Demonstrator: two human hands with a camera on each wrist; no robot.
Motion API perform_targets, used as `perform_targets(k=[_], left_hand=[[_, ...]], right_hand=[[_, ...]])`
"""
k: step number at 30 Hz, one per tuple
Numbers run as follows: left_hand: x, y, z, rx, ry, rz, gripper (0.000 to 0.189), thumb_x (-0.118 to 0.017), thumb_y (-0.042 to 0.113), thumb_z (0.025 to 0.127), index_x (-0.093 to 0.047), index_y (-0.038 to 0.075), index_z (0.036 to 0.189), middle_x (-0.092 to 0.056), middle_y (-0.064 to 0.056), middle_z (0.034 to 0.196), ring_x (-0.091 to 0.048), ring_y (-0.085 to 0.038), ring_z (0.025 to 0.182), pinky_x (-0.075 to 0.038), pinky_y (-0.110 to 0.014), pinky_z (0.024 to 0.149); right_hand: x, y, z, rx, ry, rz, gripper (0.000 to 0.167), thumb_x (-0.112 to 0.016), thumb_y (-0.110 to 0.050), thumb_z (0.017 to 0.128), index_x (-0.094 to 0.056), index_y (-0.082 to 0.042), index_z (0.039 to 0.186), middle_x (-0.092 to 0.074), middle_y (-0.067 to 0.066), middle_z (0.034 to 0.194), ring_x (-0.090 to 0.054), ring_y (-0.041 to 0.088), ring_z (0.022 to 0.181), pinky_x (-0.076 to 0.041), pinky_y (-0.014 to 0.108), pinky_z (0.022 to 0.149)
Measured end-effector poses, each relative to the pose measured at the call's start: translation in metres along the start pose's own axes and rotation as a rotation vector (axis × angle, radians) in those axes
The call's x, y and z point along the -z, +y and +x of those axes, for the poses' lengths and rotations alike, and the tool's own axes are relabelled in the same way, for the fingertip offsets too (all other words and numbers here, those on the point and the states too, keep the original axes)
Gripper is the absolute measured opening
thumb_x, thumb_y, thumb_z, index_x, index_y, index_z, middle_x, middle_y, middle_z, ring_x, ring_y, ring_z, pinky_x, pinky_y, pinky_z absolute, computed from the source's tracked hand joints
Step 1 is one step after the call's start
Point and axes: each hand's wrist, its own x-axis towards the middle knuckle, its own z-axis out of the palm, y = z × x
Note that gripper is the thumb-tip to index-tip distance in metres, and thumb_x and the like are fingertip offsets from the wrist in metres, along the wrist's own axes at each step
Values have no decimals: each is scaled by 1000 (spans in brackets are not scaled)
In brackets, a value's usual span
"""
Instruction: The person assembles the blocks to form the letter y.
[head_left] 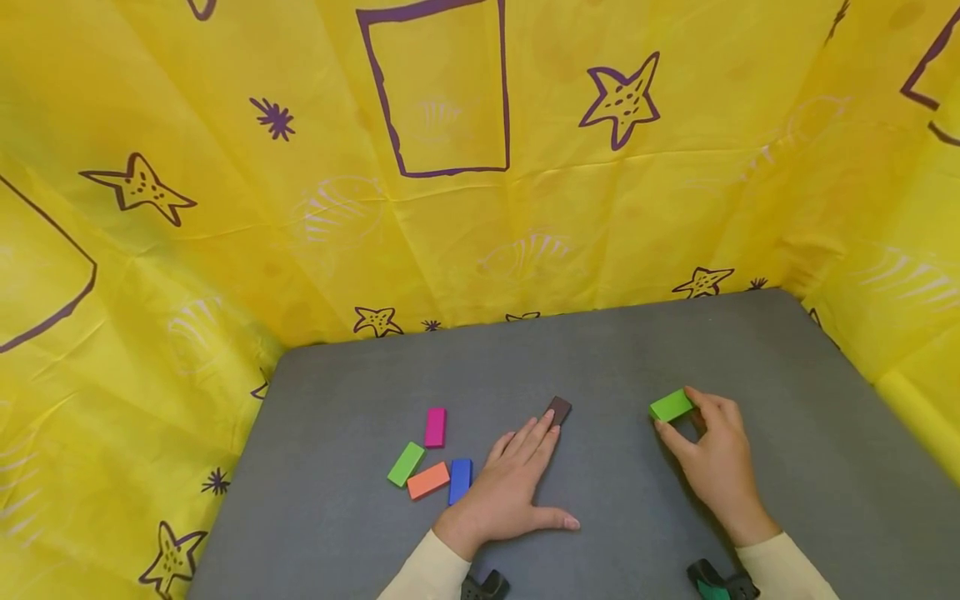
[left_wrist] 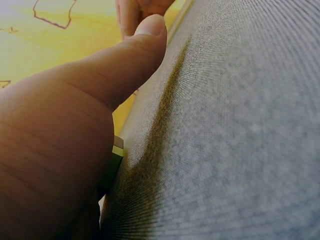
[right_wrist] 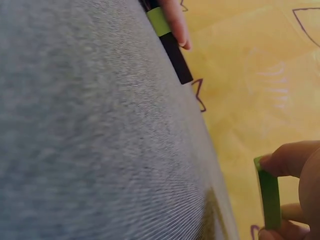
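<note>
My left hand point(head_left: 510, 487) lies over the table with fingers straight and thumb spread, its fingertips touching a dark brown block point(head_left: 558, 410). My right hand point(head_left: 717, 454) pinches a bright green block point(head_left: 671, 406) between thumb and fingers. That same green block point(right_wrist: 270, 197) shows in the right wrist view, held at its ends. Left of my left hand lie a blue block point(head_left: 461, 479), an orange block point(head_left: 428, 482), another green block point(head_left: 406, 464) and a magenta block point(head_left: 436, 427). The left hand partly covers the brown block.
The grey table point(head_left: 615, 358) has a rounded far corner on each side. A yellow cloth point(head_left: 450, 250) with purple starfish drawings hangs behind and beside it. Black wrist straps point(head_left: 487, 586) show at the lower edge.
</note>
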Motion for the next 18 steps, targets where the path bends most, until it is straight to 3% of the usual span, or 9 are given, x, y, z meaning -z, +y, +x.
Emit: perform_targets(k=[14,18], left_hand=[[2,-1,-2,-36,6,21,124,-68,85,88,-13,18,176,5,8,181,-3,-17,165,-16,-57,128],[2,0,-2,-46,6,27,124,-68,84,88,-12,17,176,4,7,181,-3,-17,165,-16,-57,127]], right_hand=[[-14,-13,21,57,-39,9,68,-91,-4,89,-58,18,143,-53,32,127,-58,47,113,-35,7,94],[-20,-16,25,59,-55,-3,67,-91,-6,90,-58,17,144,-53,31,128,-57,46,114,-48,29,99]])
